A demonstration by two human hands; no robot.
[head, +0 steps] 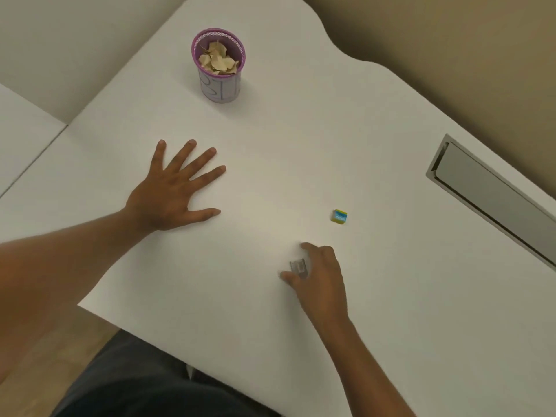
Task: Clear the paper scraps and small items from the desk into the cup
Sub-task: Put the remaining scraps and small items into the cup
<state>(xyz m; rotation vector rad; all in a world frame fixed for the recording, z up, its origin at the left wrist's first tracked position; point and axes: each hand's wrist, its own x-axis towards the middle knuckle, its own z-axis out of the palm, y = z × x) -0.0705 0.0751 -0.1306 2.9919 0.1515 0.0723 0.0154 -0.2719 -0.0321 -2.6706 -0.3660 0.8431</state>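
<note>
White desk (301, 152) with wavy far edge, beige wall (451, 31) behind, wooden floor (45, 371) below.

Bare forearms, no sleeves, bare hands, dark trousers (135, 386)

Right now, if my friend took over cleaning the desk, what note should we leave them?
Left hand: flat on the desk, fingers spread, holding nothing.
Right hand: curled around a small clear clip-like item, fingers closing on it; it is too blurry to tell whether it is lifted yet.
Cup: upright at the far side of the desk, paper scraps already inside.
Left to do: get the clear item into the cup, then the small blue-and-yellow block lying loose near the right hand. No loose paper shows on the desk.
</note>
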